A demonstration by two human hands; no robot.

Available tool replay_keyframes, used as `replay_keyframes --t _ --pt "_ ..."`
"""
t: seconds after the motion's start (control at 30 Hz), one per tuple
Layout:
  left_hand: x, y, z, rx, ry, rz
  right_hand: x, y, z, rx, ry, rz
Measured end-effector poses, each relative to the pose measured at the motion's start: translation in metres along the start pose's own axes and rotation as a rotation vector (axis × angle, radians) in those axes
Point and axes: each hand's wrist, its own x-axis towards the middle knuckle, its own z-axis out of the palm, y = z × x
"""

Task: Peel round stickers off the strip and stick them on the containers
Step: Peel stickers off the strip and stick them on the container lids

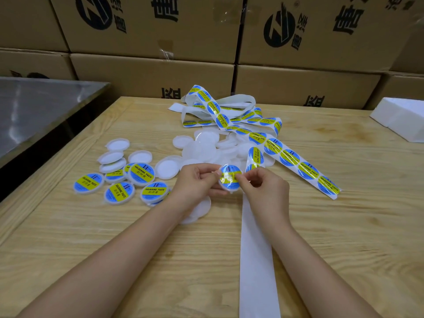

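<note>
On my feed both hands met over the near middle of the table point(344, 237). The left hand point(197, 180) had its fingers curled and held a small white container point(230, 188) by its left edge, just above the wood. A round sticker point(229, 177), blue with a yellow band, lay across the container's face. The right hand point(263, 191) pinched that sticker's right edge between thumb and forefinger, its other fingers tucked in. I could not tell whether the sticker was pressed flat all over.

The sticker strip point(291, 154) ran from a loose tangle at the far middle down to the right. One loop of it curled up just beside the right hand. A bare white length of backing point(257, 260) ran from under the right hand to the near edge.

To the left lay a cluster of labelled containers point(140, 173), some overlapping, with a few plain ones at its far side. A pile of plain white containers point(206, 145) sat just beyond the hands, and more showed under the left wrist.

Cardboard boxes point(149, 26) were stacked along the far side. A steel surface point(34, 106) stood at the left and a white foam block point(403, 118) at the far right.
</note>
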Motion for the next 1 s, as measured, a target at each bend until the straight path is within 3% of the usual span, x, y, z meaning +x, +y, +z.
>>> replay_keyframes --t 0.17,0.5,0.67,0.83,1.0 --pt "0.000 0.001 0.000 -0.063 0.007 -0.003 -0.003 -0.003 0.001 0.014 0.058 -0.069" --pt "-0.004 0.001 0.005 -0.083 -0.052 0.031 0.003 0.005 0.008 0.392 0.054 0.151" --pt "-0.009 -0.001 0.011 -0.075 -0.088 0.087 0.002 0.005 0.013 0.377 0.109 0.185" --pt "-0.007 -0.004 0.008 -0.046 -0.077 0.138 -0.003 0.002 0.018 0.321 0.042 0.168" --pt "-0.003 -0.006 0.003 -0.133 -0.028 0.107 -0.003 0.002 0.017 0.432 -0.080 0.073"
